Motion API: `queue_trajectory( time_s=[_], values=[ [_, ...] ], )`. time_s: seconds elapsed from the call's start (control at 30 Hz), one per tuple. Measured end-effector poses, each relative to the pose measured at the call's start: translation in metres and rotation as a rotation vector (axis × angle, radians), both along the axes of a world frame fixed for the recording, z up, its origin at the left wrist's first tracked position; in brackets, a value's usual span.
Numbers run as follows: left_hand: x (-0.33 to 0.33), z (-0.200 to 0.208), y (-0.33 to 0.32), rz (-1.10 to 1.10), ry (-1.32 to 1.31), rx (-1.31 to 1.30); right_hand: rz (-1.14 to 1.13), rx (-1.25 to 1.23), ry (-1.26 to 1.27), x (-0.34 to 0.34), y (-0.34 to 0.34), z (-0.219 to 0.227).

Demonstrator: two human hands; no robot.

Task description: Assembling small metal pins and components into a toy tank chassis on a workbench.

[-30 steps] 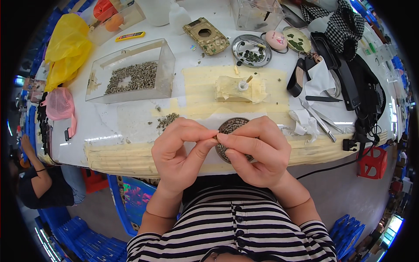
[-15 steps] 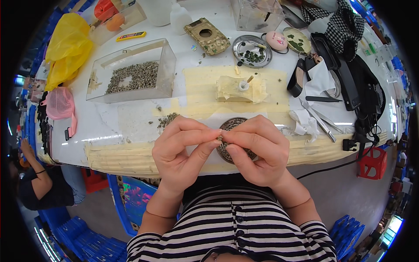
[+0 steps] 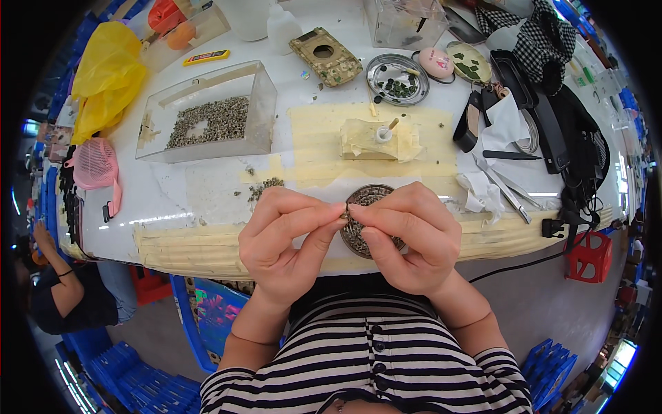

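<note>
My left hand (image 3: 289, 241) and my right hand (image 3: 410, 238) meet at their fingertips near the table's front edge. Between both thumbs and index fingers is a tiny metallic part (image 3: 346, 212), too small to name. Just beneath the fingers lies a round dish (image 3: 358, 193) full of small grey-brown pieces, partly hidden by my right hand. A small loose pile of similar pieces (image 3: 265, 188) rests beyond my left hand. Farther left, a clear rectangular box (image 3: 207, 153) holds many more of them.
A tape-covered block (image 3: 362, 141) with a short stick stands beyond my hands. Behind it are a camouflage-patterned model hull (image 3: 338, 65) and a round metal tray (image 3: 372, 93) with dark green pieces. Tweezers (image 3: 507, 196) lie right. Another person's arm (image 3: 65, 286) shows far left.
My fingertips have parted slightly, with the right hand shifted a little to the right. The tiny part between them appears turned. Everything else stays in place.
</note>
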State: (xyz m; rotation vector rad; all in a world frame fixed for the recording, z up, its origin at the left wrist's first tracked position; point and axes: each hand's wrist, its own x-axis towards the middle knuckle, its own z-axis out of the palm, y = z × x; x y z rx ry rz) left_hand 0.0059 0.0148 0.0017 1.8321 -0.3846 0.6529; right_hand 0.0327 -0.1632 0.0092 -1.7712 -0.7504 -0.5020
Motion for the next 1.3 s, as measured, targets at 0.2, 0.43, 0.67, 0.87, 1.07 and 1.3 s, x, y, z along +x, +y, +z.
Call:
queue_trajectory(
  time_s=[0.2, 0.43, 0.67, 0.87, 1.07, 1.3],
  values=[
    [0.000, 0.001, -0.001, -0.012, -0.008, -0.005, 0.011, 0.001, -0.001, 0.000, 0.002, -0.001],
    [0.000, 0.001, -0.001, -0.014, 0.022, -0.022, 0.004, -0.007, 0.027, 0.000, 0.001, 0.001],
    [-0.001, 0.002, -0.004, -0.022, 0.075, 0.027, -0.090, 0.053, 0.103, -0.003, -0.004, 0.002],
    [0.001, 0.005, -0.009, -0.155, 0.055, 0.295, -0.086, 0.061, 0.122, -0.004, -0.007, 0.001],
    [0.001, 0.011, 0.015, 0.171, 0.128, 0.356, -0.088, 0.054, 0.143, -0.006, -0.007, 0.001],
    [0.009, 0.016, 0.034, 0.399, 0.227, 0.586, -0.088, 0.061, 0.143, -0.006, -0.006, 0.000]
  ],
)
